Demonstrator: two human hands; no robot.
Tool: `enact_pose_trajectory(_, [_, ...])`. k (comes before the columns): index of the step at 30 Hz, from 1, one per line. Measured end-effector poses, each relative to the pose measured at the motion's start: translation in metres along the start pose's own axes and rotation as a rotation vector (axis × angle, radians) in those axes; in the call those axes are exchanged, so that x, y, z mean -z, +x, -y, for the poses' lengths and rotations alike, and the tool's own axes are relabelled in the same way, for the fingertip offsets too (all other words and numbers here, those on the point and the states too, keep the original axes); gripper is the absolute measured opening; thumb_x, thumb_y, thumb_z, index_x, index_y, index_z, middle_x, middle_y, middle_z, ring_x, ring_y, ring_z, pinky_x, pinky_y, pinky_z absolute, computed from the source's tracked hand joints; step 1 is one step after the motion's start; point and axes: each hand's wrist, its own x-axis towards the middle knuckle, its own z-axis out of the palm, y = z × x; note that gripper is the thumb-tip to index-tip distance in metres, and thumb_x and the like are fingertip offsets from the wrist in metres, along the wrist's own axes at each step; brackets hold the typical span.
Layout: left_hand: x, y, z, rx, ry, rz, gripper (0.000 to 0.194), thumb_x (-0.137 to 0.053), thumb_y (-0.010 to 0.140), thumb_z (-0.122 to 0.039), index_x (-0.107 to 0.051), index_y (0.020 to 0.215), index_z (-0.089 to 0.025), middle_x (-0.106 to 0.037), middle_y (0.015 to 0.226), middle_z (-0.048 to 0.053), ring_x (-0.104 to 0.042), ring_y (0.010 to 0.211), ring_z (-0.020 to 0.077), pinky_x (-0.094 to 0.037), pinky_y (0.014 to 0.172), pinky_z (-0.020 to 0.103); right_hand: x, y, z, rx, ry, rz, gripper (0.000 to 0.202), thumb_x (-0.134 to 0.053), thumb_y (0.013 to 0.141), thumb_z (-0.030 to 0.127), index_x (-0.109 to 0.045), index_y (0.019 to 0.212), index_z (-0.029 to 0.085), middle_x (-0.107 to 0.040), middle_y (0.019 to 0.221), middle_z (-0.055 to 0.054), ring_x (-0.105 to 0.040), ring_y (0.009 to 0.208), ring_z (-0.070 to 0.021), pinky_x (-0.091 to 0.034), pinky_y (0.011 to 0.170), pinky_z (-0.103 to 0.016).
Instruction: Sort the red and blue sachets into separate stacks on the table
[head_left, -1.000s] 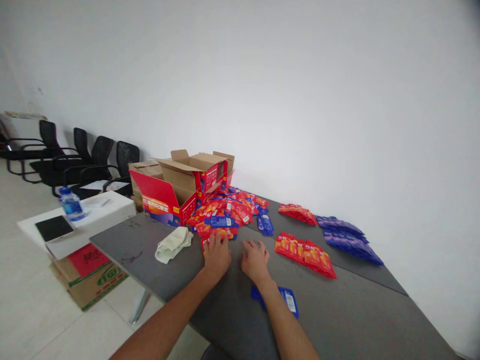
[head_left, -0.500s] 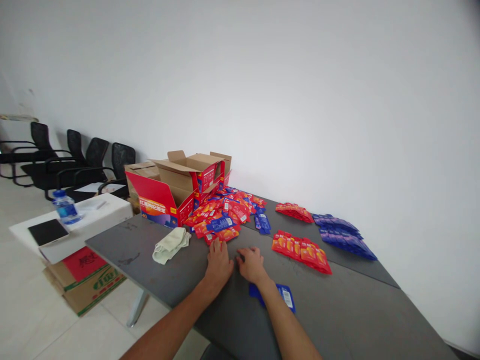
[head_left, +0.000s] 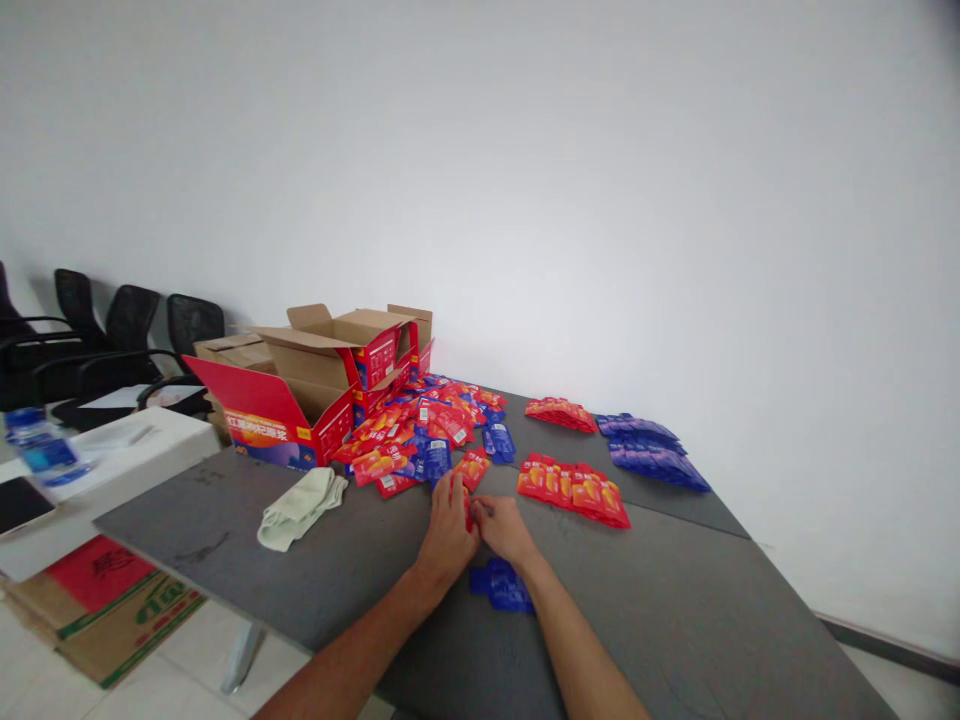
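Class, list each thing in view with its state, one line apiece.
Left hand: fingers bent, at a red packet
Right hand: fingers curled, near that packet
Front box: open
Mixed pile: jumbled
Nearer red packets: overlapping, in a row
Blue packets: overlapping, in rows
Cloth: loosely folded
Bottle: upright, capped

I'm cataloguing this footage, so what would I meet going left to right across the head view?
Blue-capped bottle, pale cloth, left hand, right hand, nearer row of red pouches, rightmost group of blue pouches.
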Motion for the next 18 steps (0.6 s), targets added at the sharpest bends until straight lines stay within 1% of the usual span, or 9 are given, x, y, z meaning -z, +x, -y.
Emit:
enact_pose_trajectory(3, [-0.005, 0.002, -0.011, -0.012, -0.055, -0.002, 0.07, -0.049, 0.082, -0.018, -0.024, 0.147, -0.007, -0.032, 0.147, 0.022, -0.027, 0.141, 0.0335, -0.031, 0.113, 0.053, 0.005, 0.001, -0.004, 0.001, 0.123, -0.004, 0.025, -0.055, 0.084, 0.036, -0.075, 0.09, 0.023, -0.074, 0.088, -0.004, -0.065, 0.085, -0.0223, -0.047, 0.08, -0.031])
enact_pose_trajectory(5, [-0.007, 0.002, -0.017, -0.023, -0.088, 0.007, 0.073, -0.051, 0.082, -0.02, -0.022, 0.148, -0.007, -0.028, 0.149, 0.023, -0.025, 0.142, 0.0335, -0.032, 0.113, 0.052, 0.006, 0.002, -0.008, -0.029, 0.212, -0.028, 0.025, -0.058, 0.081, 0.036, -0.073, 0.094, 0.02, -0.074, 0.087, -0.005, -0.066, 0.081, -0.0223, -0.048, 0.077, -0.031])
enact_pose_trajectory(9, [-0.005, 0.001, -0.023, -0.036, -0.122, 0.019, 0.079, -0.056, 0.08, -0.021, -0.021, 0.149, -0.008, -0.025, 0.152, 0.022, -0.02, 0.143, 0.0333, -0.028, 0.115, 0.053, 0.003, 0.006, -0.018, -0.2, 0.408, -0.063, 0.037, -0.069, 0.07, 0.035, -0.066, 0.102, 0.018, -0.071, 0.073, -0.003, -0.066, 0.068, -0.0207, -0.05, 0.064, -0.03])
enact_pose_trajectory(11, [-0.002, 0.0, -0.024, -0.026, -0.15, 0.022, 0.08, -0.057, 0.078, -0.021, -0.021, 0.149, -0.01, -0.024, 0.152, 0.02, -0.019, 0.144, 0.0329, -0.027, 0.116, 0.053, 0.001, 0.008, -0.018, -0.257, 0.513, -0.076, 0.042, -0.072, 0.065, 0.034, -0.063, 0.103, 0.018, -0.069, 0.07, -0.001, -0.065, 0.064, -0.0194, -0.049, 0.061, -0.029])
enact_pose_trajectory(15, [0.003, 0.002, -0.024, 0.01, -0.241, 0.025, 0.083, -0.061, 0.075, -0.021, -0.024, 0.148, -0.012, -0.024, 0.153, 0.019, -0.02, 0.144, 0.0326, -0.027, 0.116, 0.052, 0.004, 0.008, -0.011, -0.272, 0.656, -0.124, 0.043, -0.076, 0.06, 0.033, -0.062, 0.097, 0.018, -0.066, 0.066, 0.001, -0.063, 0.06, -0.0162, -0.047, 0.057, -0.026])
enact_pose_trajectory(17, [0.006, 0.006, -0.024, 0.046, -0.309, 0.016, 0.082, -0.062, 0.074, -0.022, -0.026, 0.147, -0.013, -0.027, 0.152, 0.018, -0.023, 0.144, 0.0313, -0.028, 0.116, 0.049, 0.009, 0.007, -0.009, -0.253, 0.686, -0.149, 0.041, -0.077, 0.059, 0.033, -0.062, 0.095, 0.017, -0.066, 0.066, 0.001, -0.061, 0.058, -0.0153, -0.046, 0.056, -0.025])
enact_pose_trajectory(18, [0.007, 0.009, -0.025, 0.077, -0.354, 0.012, 0.08, -0.062, 0.074, -0.023, -0.028, 0.146, -0.014, -0.03, 0.151, 0.017, -0.026, 0.142, 0.0301, -0.031, 0.115, 0.047, 0.012, 0.006, -0.009, -0.244, 0.694, -0.165, 0.041, -0.077, 0.059, 0.033, -0.062, 0.094, 0.017, -0.066, 0.066, 0.001, -0.06, 0.058, -0.015, -0.045, 0.056, -0.025])
